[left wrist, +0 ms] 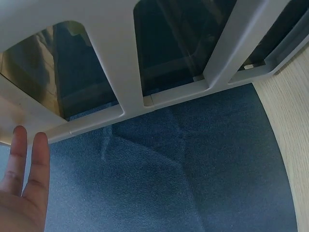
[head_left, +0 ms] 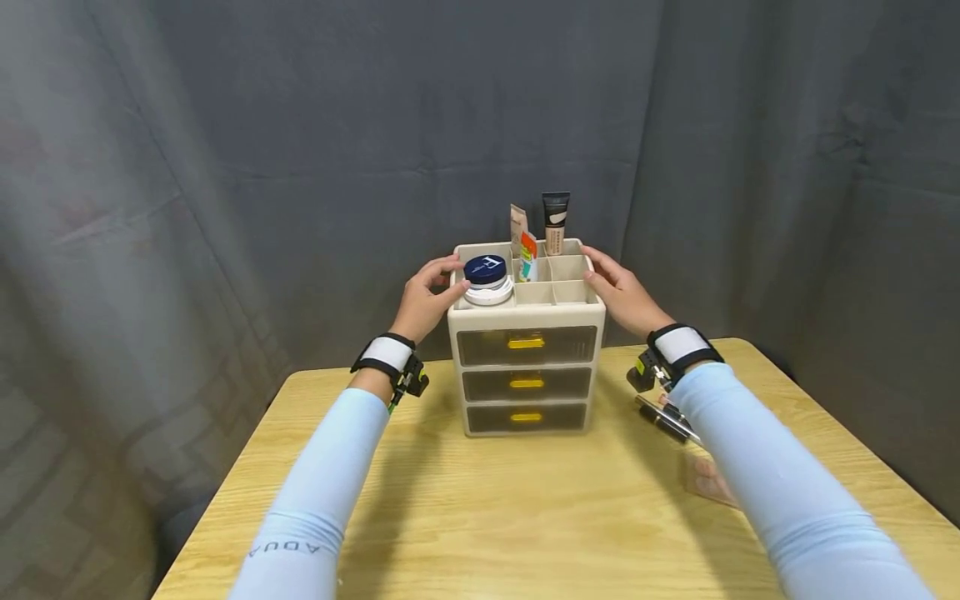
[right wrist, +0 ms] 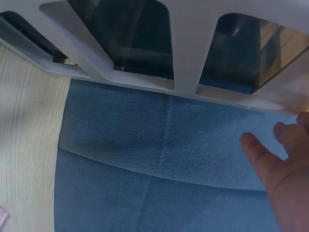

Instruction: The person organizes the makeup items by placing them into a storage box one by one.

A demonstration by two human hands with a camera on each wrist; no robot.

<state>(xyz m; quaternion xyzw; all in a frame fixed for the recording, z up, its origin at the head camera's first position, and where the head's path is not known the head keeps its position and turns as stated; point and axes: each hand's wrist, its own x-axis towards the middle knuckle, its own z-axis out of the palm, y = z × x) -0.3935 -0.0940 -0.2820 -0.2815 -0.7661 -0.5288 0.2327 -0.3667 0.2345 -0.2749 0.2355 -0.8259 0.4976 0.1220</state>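
A cream drawer organizer [head_left: 527, 312] with several top compartments and three dark drawers with yellow handles stands on the table. My left hand [head_left: 423, 298] holds its upper left edge, thumb beside a dark-blue-lidded jar [head_left: 484, 268]. That jar sits over a round white case [head_left: 489, 295]. At the upper right edge, my right hand [head_left: 626, 292] grips the rim with thumb and fingers. In the left wrist view, two straight fingers [left wrist: 38, 169] lie by the side wall. The right wrist view shows lower fingers [right wrist: 260, 154] off the side; other fingers are cut off.
A black-capped tube [head_left: 555, 225], a beige tube [head_left: 518, 223] and a colourful small tube [head_left: 528, 260] stand in the compartments. Black pens [head_left: 663, 421] and a clear pinkish item [head_left: 708, 479] lie beside my right forearm. Grey curtains [head_left: 412, 125] hang behind the wooden table [head_left: 510, 517].
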